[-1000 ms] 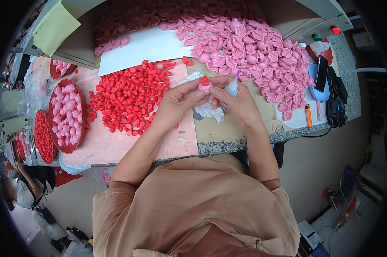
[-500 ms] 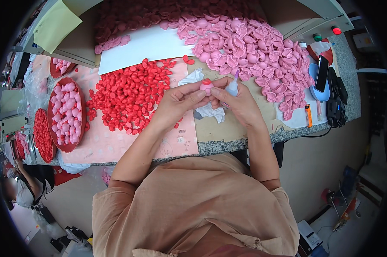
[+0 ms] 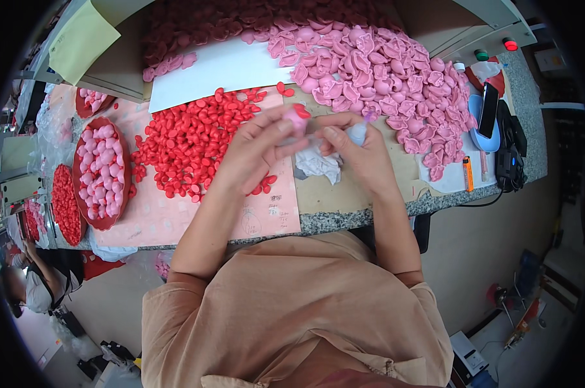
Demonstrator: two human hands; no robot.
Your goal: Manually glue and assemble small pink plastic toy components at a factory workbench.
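Observation:
Between the thumb and fingers of my left hand is a small round pink piece with a red top, blurred by motion. My right hand is closed around a small pale-blue squeeze bottle with a purple tip. Below the hands lies a crumpled white tissue. To the left spreads a heap of small red pieces, lying on a pink sheet. Beyond my right hand rises a large pile of pink shell-like pieces.
A red tray of pink-and-red pieces stands left, beside another tray of red bits. At right are a phone on a light-blue dish, an orange-yellow cutter and a black device. A person is at far left.
My left hand has moved left and slightly up with the pink-and-red piece, away from my right hand. The right hand stays nearly in place with the bottle.

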